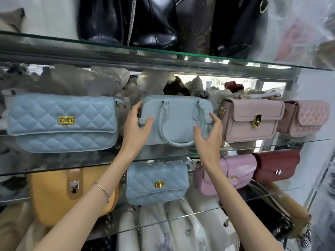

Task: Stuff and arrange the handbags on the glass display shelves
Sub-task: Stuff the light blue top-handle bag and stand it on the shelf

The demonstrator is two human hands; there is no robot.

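sitting on glass shelf: blue handbag

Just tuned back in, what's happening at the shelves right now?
A person has both hands on the pale blue handbag on the middle glass shelf: the left hand grips its left end, the right hand its right end. It stands between a quilted blue bag and a pink flap bag.

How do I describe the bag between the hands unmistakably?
On the glass shelf under the black bags, the pale blue handbag stands between a quilted blue bag and a beige flap bag. It alone has a loop handle and no flap.
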